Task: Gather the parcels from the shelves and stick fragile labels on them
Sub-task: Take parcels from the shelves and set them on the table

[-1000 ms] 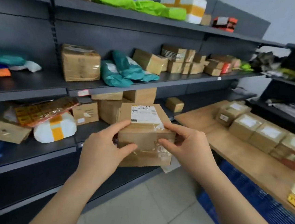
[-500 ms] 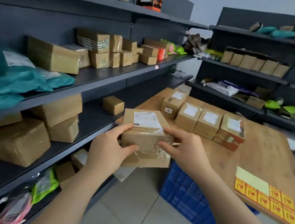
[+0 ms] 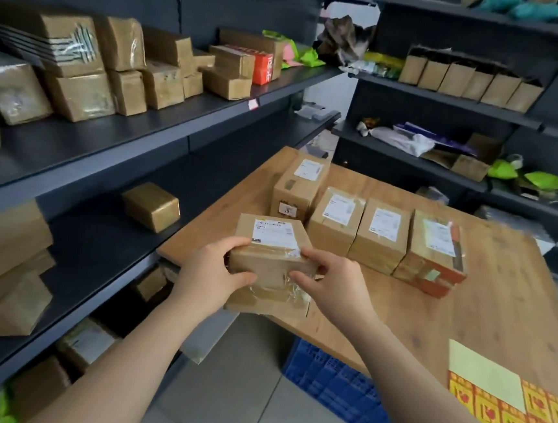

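Both hands carry a taped brown cardboard parcel (image 3: 268, 264) with a white shipping label on top, held over the near left corner of the wooden table (image 3: 498, 315). My left hand (image 3: 212, 278) grips its left side, thumb on the front face. My right hand (image 3: 330, 283) grips its right side. Several labelled parcels (image 3: 360, 225) stand in a row on the table behind it. A sheet of red-and-yellow fragile labels (image 3: 519, 418) lies at the table's near right corner, partly peeled to bare yellow backing.
Dark shelves (image 3: 107, 149) on the left hold many brown boxes, one small box (image 3: 151, 205) alone on the middle shelf. More shelving (image 3: 449, 101) with bags and boxes stands behind the table. A blue crate (image 3: 339, 388) sits under the table on the tiled floor.
The view has swung right from the shelves towards the table. The parcel held in both hands has moved over the table's near left corner, close to the row of parcels.
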{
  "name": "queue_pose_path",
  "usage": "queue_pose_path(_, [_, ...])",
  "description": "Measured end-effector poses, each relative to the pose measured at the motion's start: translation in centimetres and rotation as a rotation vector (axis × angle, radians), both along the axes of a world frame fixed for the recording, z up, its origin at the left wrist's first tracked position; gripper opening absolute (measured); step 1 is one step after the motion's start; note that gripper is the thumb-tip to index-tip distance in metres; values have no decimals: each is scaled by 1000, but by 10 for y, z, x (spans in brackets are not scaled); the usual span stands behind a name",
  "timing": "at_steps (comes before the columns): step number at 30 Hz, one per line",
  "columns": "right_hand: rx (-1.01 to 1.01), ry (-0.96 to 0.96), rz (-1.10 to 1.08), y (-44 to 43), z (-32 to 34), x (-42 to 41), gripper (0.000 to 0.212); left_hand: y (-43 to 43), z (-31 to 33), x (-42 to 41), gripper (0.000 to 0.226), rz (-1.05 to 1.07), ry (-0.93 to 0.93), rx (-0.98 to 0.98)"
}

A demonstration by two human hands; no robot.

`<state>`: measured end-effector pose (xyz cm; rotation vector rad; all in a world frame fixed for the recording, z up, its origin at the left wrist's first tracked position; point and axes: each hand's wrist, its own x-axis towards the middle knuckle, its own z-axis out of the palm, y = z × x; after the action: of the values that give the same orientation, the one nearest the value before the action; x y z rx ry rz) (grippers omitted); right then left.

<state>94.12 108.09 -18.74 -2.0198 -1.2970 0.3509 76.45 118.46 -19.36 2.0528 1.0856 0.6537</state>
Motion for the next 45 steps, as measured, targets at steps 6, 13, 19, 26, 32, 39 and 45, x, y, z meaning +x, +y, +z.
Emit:
queue_pose_path(6, [-63, -35, 25, 60, -34, 53, 43, 56, -37, 55, 59, 49, 48, -68])
queue_pose_path(13, [-176, -114, 53, 110, -76, 84, 40, 105, -75, 86, 57, 58, 118, -124])
queue_pose_path(19, [-268, -124, 50, 138, -100, 88, 43, 143, -97, 93, 53, 0, 173, -167])
queue_pose_path(26, [-363, -123, 17, 153, -117, 77, 48, 171, -120, 95, 54, -99, 257, -156])
queue_pose_path(32, [-420, -133, -21, 158, -124, 68, 48, 181, -130, 90, 56, -200, 291, -154])
queue_pose_path(39, [-366, -276, -29, 162, -112, 66, 61, 179, -108, 84, 50, -253, 384, 33])
queue_pose_path(45, [-152, -419, 88, 168, -86, 51, 52, 165, -65, 70, 43, -145, 301, 267])
